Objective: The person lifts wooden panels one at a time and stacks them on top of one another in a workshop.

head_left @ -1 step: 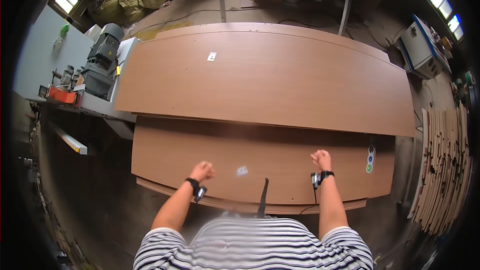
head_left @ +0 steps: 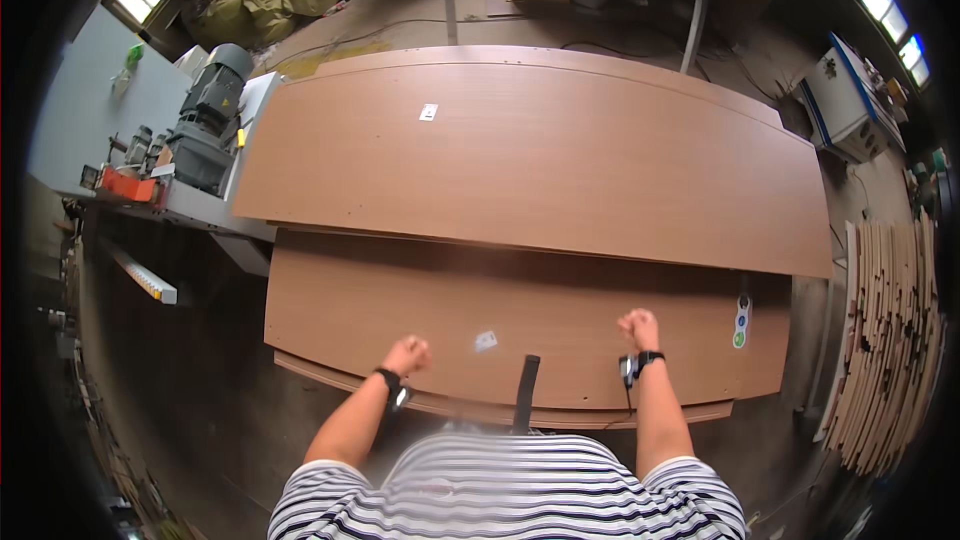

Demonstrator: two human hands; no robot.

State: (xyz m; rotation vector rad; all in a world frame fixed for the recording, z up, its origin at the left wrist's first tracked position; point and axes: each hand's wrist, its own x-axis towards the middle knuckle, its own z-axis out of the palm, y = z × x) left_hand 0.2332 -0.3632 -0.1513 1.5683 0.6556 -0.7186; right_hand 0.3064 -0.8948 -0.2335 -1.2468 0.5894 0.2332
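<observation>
I stand in a workshop, by its look one for board work: a big wood-toned panel [head_left: 530, 155] lies before me, with a second panel [head_left: 430, 285] on my side of it. Left of the big panel I see a grey motor [head_left: 222, 75] mounted on a machine [head_left: 190, 203]; right of it, many board strips [head_left: 885, 345]; beyond it, bulging sacks [head_left: 280, 0] and a metal frame [head_left: 694, 25].

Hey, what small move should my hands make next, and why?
Perhaps uncurl your left hand and right hand and lay them flat on the near board: both look loosely curled over it, on either side of the pale label, and I see nothing held in either.
</observation>
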